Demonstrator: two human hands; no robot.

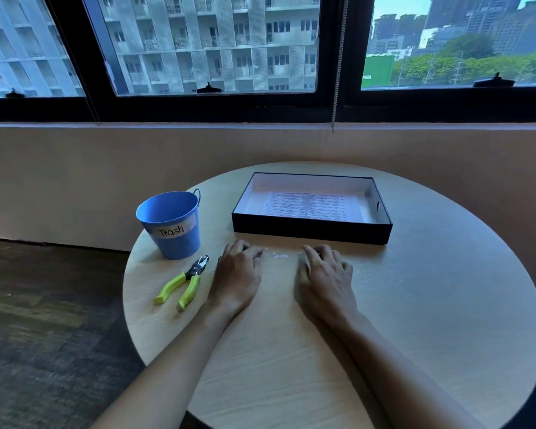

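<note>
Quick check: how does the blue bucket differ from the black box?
The blue bucket is round, tall and labelled Trash; the black box is rectangular and shallow. The bucket stands left of the left hand; the box lies beyond the right hand. The box holds a printed sheet; nothing shows in the bucket. Both are open-topped on the table.

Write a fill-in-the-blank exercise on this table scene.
The blue bucket is labelled ____.
The white paper dots lie ____ the left hand and the right hand.
The black tray stands on a ____ wooden table.
____ hand touches the hole punch.
Missing words: Trash; between; round; Neither.
</note>
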